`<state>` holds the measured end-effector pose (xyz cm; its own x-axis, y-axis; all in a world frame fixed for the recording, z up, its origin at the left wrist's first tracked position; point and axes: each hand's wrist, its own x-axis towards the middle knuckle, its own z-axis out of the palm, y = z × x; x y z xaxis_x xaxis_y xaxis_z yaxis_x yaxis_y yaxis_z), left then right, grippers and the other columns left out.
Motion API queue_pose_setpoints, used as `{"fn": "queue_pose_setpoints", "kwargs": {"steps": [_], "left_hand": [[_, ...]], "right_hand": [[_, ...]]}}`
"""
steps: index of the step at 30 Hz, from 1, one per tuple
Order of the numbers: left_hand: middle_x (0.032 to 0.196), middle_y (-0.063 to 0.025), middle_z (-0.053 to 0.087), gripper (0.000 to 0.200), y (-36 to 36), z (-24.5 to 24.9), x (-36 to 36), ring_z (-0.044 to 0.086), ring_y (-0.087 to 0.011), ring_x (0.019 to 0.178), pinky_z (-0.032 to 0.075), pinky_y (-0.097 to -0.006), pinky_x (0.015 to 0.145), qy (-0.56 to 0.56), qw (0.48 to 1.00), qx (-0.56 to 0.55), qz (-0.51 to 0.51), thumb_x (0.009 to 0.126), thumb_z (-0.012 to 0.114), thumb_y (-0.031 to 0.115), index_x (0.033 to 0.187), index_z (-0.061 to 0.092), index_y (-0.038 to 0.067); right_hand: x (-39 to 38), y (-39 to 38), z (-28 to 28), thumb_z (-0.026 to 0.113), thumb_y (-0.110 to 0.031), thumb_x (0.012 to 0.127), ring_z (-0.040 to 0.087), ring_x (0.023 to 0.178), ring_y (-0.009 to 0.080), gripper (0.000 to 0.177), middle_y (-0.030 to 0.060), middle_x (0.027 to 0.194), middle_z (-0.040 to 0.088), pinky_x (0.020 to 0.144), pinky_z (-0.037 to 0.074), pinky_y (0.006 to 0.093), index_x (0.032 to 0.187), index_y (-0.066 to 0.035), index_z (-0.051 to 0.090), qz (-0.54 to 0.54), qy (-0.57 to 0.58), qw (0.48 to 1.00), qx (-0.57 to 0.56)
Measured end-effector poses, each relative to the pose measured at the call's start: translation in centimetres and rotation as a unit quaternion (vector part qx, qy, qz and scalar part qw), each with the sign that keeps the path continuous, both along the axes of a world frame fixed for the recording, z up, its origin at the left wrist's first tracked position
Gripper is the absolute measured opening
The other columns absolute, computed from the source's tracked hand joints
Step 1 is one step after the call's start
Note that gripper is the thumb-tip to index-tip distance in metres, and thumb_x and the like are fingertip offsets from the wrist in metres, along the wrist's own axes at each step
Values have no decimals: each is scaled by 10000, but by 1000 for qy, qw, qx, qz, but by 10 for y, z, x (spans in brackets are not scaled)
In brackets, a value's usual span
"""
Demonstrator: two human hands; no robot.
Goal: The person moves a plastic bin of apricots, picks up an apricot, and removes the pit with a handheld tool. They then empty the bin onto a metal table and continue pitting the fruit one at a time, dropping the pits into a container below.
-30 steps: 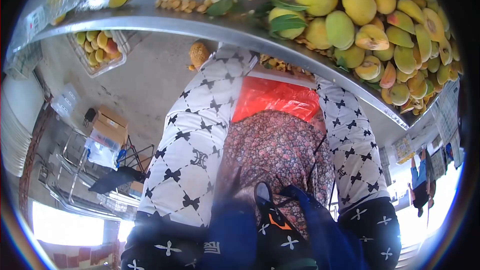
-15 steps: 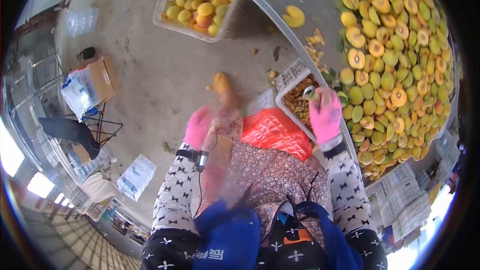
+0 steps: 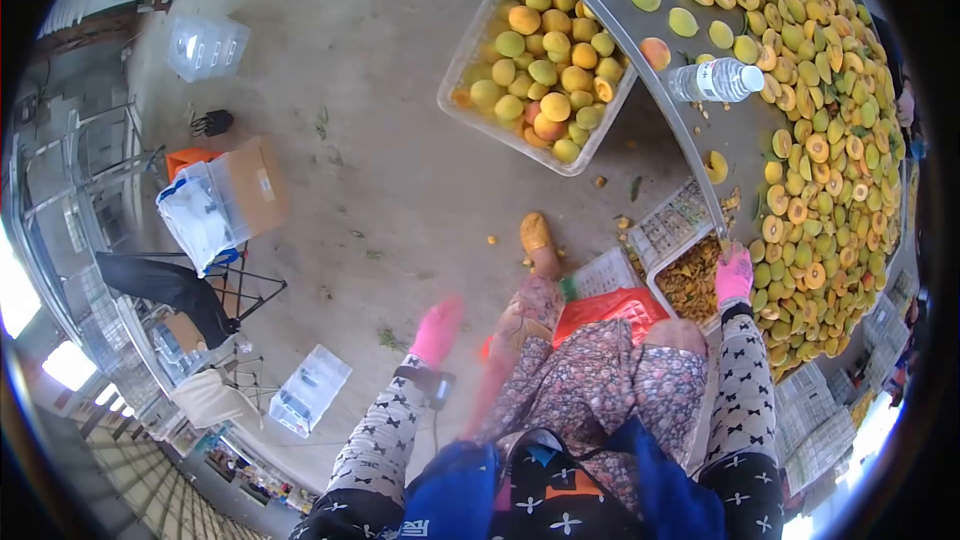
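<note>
My right hand (image 3: 735, 277), in a pink glove, is at the rim of the metal table (image 3: 672, 118). Its fingers are drawn together; anything in them is too small to make out. Just left of it stands a white crate (image 3: 655, 285) with brown fruit stones and scraps. Beyond the hand, halved yellow-green stone fruit (image 3: 815, 190) lies heaped on the table. My left hand (image 3: 437, 330), also pink-gloved, hangs over the floor, away from the table and smeared by motion. A dark device with a cord (image 3: 435, 387) is at that wrist.
A bin (image 3: 588, 160) of whole fruit stands on the floor against the table. A water bottle (image 3: 715, 80) lies on the tabletop. Red quilted cloth (image 3: 610, 312) lies by my legs. At left are a cardboard box (image 3: 258, 188), a folding chair (image 3: 170, 285) and a clear container (image 3: 310, 390).
The view has swung, bringing the fruit bin and bottle more fully into sight. My right hand is now at the table rim; the metal tool end seen by it earlier no longer shows clearly.
</note>
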<state>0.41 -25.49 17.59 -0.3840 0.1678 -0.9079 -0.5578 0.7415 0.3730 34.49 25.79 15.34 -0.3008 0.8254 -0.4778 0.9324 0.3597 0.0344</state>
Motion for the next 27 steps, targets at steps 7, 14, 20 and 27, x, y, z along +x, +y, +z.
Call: {"fn": "queue_pose_setpoints", "kwargs": {"steps": [7,14,20,27], "left_hand": [[1280,-153,616,360,8,63,-61,556,-238,1220,432,-323,1016,32,988,52,-140,953,577,194,1267,598,18],[1275,-87,601,427,48,104,-146,578,-176,1137,456,-303,979,43,990,122,57,963,584,118,1356,506,-30],[1269,-107,596,383,96,92,-173,576,-206,1148,462,-325,978,24,988,148,25,980,543,106,1336,511,-31],[1199,-122,636,306,10,26,-213,592,-220,1102,466,-327,949,-11,983,128,-129,967,522,93,1252,592,6]], "right_hand": [[-57,-18,22,700,-266,786,630,977,406,451,234,1004,666,844,501,475,1165,-42,603,-122,37,981,-146],[-261,-94,-22,670,-290,782,598,1091,359,424,191,1119,650,958,477,430,1151,-83,646,6,245,956,-160],[-401,-122,-113,623,-204,793,568,1147,355,459,187,1223,599,981,461,441,1244,-127,592,103,223,924,-295],[-436,-157,-181,600,-181,779,569,1146,360,503,184,1230,600,985,457,437,1278,-130,579,40,63,956,-282]]}}
